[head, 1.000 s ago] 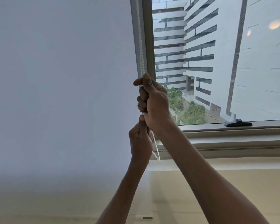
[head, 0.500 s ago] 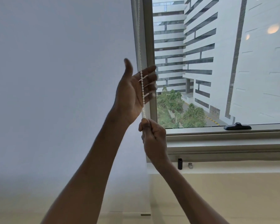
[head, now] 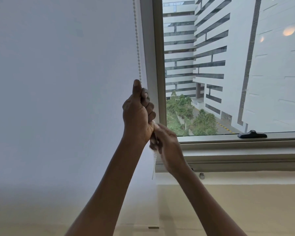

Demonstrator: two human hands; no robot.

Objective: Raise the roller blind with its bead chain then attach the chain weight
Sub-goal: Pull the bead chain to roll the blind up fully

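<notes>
A white bead chain (head: 137, 40) hangs down the left side of the window frame (head: 157, 65). My left hand (head: 138, 113) is a fist closed around it, thumb up. Just below, touching the left palm, my right hand (head: 167, 147) is blurred, its fingers curled on the same chain. A short stretch of chain (head: 154, 162) dangles under both hands. A small silver piece (head: 201, 176) stands on the sill (head: 245, 178). A dark piece (head: 192, 168) beside it is mostly hidden behind my right wrist. The blind itself is out of view above.
A plain white wall (head: 58, 82) fills the left half. A black window handle (head: 252, 134) lies on the lower frame at right. Buildings and trees show through the glass. A cream wall runs below the sill.
My left hand, open around the chain half a second ago, has shut on it and come down. My right hand has moved up against the left palm.
</notes>
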